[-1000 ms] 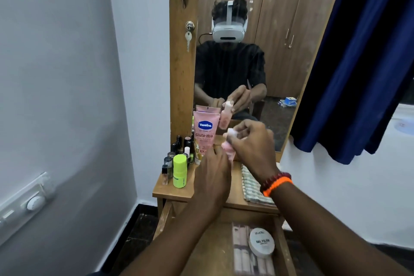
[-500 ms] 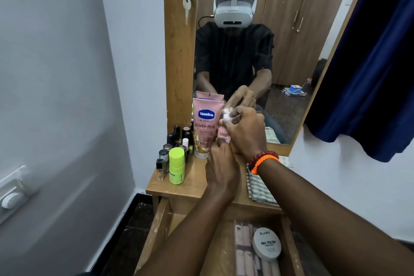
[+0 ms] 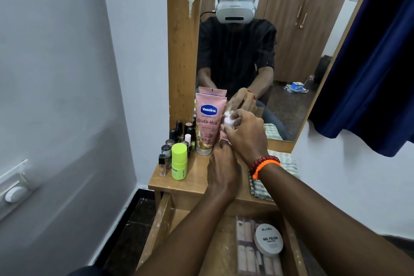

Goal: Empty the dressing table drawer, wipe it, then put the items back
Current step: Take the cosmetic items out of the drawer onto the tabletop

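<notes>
1. Wooden dressing table top: carries the items already taken out; the emptying step is judged to be in hand, not finished.
2. Open wooden drawer, pulled out below the top: holds a row of pale tubes and a round white tin labelled nail polish, lying on the tubes at the right side.
3. Striped folded cloth: lies on the top at the right, partly under the right forearm; judged ready for the wiping step.
4. Tall pink Vaseline lotion tube: stands upright against the mirror, just left of the hands.
5. Right hand: fingers curled round the white cap end of a small pink bottle, grasping it.
6. Left hand: lower, fingers reaching to the bottle's foot; whether it clasps it cannot be told.
7. Lime-green cylindrical stick: upright at the front of a cluster of small dark bottles.
8. Next move, as judged: set the pink bottle upright beside the lotion tube without toppling it, release, then reach for the tin.
</notes>
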The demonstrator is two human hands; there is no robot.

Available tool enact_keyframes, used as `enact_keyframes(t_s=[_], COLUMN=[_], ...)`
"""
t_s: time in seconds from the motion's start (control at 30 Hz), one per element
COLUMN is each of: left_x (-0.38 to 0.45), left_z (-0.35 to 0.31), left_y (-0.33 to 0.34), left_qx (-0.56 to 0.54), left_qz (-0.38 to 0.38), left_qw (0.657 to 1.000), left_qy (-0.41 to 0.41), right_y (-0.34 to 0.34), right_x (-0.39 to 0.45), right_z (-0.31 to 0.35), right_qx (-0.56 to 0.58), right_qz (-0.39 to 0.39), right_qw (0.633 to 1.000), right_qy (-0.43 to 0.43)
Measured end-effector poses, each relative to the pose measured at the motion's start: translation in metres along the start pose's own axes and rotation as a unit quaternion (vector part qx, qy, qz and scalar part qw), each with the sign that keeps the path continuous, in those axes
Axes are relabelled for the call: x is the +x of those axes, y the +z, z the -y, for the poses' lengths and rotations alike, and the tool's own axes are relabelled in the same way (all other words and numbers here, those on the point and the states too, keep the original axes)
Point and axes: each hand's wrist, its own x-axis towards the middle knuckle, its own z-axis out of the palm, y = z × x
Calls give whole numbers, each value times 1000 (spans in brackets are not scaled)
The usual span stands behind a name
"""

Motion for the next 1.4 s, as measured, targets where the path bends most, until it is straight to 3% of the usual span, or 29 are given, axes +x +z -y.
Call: enact_keyframes(t_s=[0.53, 0.7, 0.8, 0.97, 1.17, 1.27, 1.4], left_x=[-13, -60, -102, -135, -144, -147, -148], left_z=[-19, -32, -28, -10, -9, -7, -8], left_y=[-27, -62, -75, -60, -38, -38, -46], left_qx=[1, -6, 25, 117, 164, 152, 145], left_qz=[27, 22, 129, 304, 348, 352, 345], left_qw=[1000, 999, 990, 942, 918, 915, 915], left_qy=[-4, 49, 56, -80, -95, -126, -153], right_y=[-10, -51, -67, -57, -59, -61, -60], right_x=[-1, -59, -132, -216, -224, -227, -229], right_z=[-12, -19, -38, -85, -78, -73, -71], right_qx=[-4, 42, 22, -141, -244, -229, -189], right_qz=[12, -46, 16, 168, 240, 283, 266], right_qw=[1000, 997, 999, 976, 939, 931, 944], right_qy=[2, 38, 22, -10, -29, 22, 43])
